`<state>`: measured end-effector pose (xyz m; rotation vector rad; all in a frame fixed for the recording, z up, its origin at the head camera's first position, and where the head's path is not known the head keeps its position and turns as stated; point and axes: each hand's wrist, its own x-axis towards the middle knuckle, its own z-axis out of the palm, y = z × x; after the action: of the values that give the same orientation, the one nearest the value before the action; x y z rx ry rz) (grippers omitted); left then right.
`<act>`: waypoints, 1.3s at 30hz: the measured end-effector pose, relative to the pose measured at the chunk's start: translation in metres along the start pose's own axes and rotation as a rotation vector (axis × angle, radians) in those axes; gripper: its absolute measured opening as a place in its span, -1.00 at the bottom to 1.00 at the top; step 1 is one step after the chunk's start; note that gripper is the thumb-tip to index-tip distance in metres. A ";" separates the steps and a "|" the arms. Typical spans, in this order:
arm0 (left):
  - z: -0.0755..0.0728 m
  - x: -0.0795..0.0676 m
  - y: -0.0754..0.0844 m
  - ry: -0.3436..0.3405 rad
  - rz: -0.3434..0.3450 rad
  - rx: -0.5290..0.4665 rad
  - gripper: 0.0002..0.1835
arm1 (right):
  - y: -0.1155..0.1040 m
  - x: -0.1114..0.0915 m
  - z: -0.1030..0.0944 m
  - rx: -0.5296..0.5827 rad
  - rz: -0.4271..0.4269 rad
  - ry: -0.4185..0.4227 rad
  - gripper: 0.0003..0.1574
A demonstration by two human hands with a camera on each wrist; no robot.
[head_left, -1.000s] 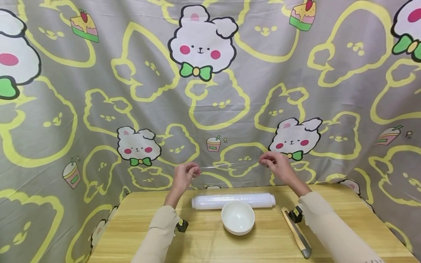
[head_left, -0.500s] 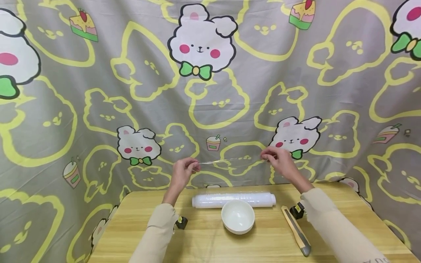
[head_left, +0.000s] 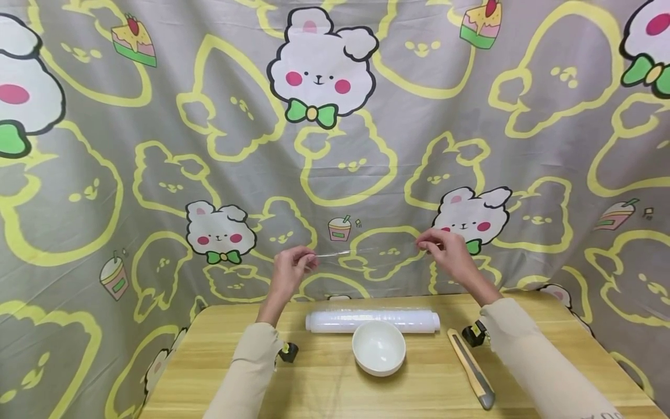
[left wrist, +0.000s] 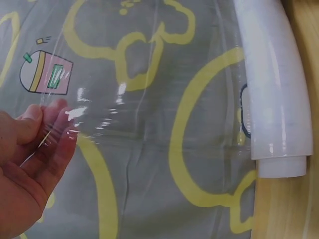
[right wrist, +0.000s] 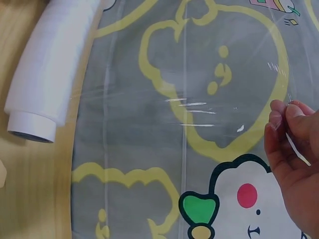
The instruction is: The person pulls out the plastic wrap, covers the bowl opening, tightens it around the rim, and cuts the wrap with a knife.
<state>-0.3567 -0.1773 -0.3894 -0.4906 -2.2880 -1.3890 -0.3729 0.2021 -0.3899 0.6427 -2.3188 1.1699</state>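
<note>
A sheet of clear cling film stretches between the two raised hands, its edge a thin shiny line in the head view. My left hand pinches one corner between thumb and fingers; the film lies over its fingertips in the left wrist view. With thumb and forefinger, my right hand pinches the other corner, and the film shows glints in the right wrist view. Below, the white cling film roll lies across the back of the table, the sheet running up from it. A white bowl stands just in front of the roll.
A utility knife with a tan and grey handle lies on the wooden table, right of the bowl and near the right sleeve. A patterned grey curtain hangs close behind the table's back edge. Small black cameras sit at both wrists.
Both hands have risen a little, the left more than the right, keeping the film's corners pinched. The roll, bowl and knife have stayed in place.
</note>
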 end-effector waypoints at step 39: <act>-0.033 -0.074 0.025 -0.171 0.125 0.028 -0.80 | -0.058 -0.090 -0.017 -0.022 -0.221 0.062 -0.65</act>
<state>-0.2762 -0.2017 -0.3952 -0.7569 -2.3610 -1.2970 -0.2649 0.2032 -0.3983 0.8188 -2.1431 1.0470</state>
